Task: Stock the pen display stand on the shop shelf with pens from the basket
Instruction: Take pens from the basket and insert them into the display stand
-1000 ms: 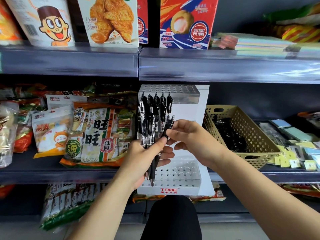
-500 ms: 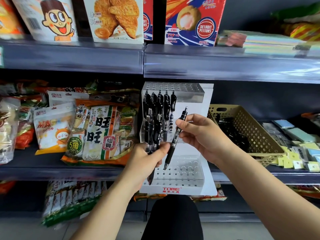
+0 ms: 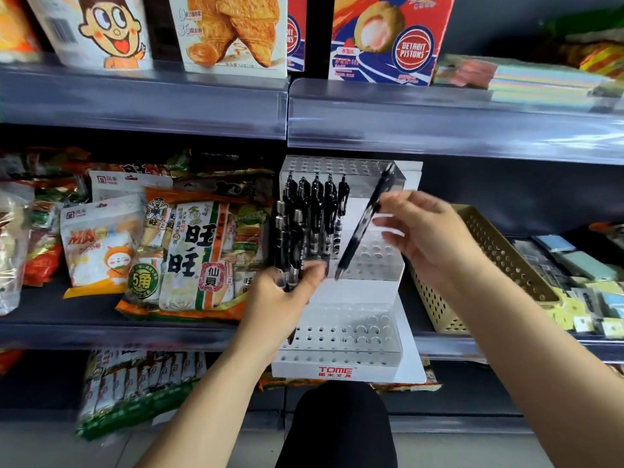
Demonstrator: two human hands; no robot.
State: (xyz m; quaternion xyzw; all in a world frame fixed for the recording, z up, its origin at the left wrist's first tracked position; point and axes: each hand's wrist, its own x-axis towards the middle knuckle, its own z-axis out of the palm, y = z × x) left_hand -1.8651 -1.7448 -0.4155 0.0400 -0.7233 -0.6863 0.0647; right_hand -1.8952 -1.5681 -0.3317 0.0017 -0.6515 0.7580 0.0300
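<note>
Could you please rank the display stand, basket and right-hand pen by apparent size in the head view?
Largest first:
display stand
basket, partly behind the right arm
pen in the right hand

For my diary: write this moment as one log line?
right hand: holds slim black plastic pen, tilted | left hand: grips bunch of black pens | white perforated plastic stand: partly filled

Head camera faces the shelf (image 3: 439,130) closely, angled slightly downward.
</note>
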